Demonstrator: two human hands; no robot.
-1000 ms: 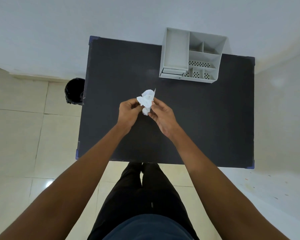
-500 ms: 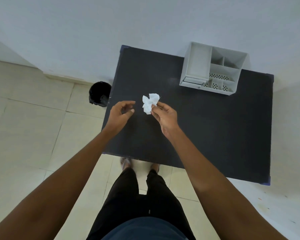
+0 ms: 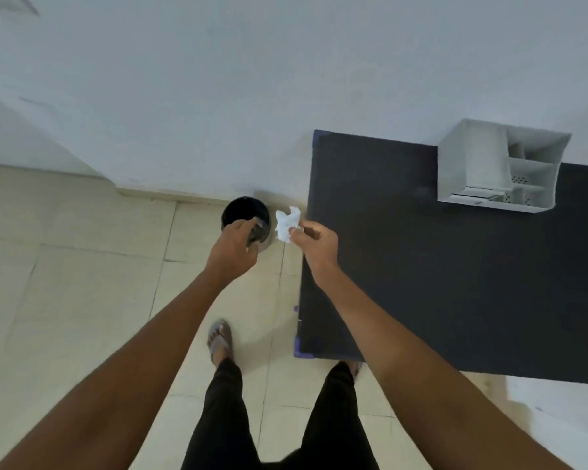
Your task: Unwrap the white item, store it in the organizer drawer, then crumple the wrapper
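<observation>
A view from a head-worn camera, looking down past two bare forearms; the right hand point(image 3: 314, 240) pinches a crumpled white wrapper point(image 3: 287, 225) between thumb and fingertips, held in the air just off the left edge of the table point(image 3: 404, 266); the left hand point(image 3: 233, 247) holds nothing, its fingers loosely curled and a little apart, hovering in front of a black bin point(image 3: 246, 217) that stands on the floor beside the table, against the wall.

The wrapper looks already balled, so the task seems close to done; the white item itself is not in sight, and whether it lies in the drawer cannot be told from here. The grey organizer point(image 3: 496, 171) sits at the far edge of the table, well apart from both hands; its low drawer point(image 3: 477, 195) at the front left looks nearly closed, though the detail is small.

What could go wrong: the pinch on the wrapper is light, at one edge only; paper this loose may spring open or slip from the fingertips; if it is let go where it is now, it appears to hang beside the bin's mouth rather than over it, so it could drift onto the tiles; the free hand partly covers the opening and might knock it aside.

The table top is dark, matt and bare apart from the organizer; the floor is pale cream tile; the wall is plain white; the person stands in dark trousers and sandals.
</observation>
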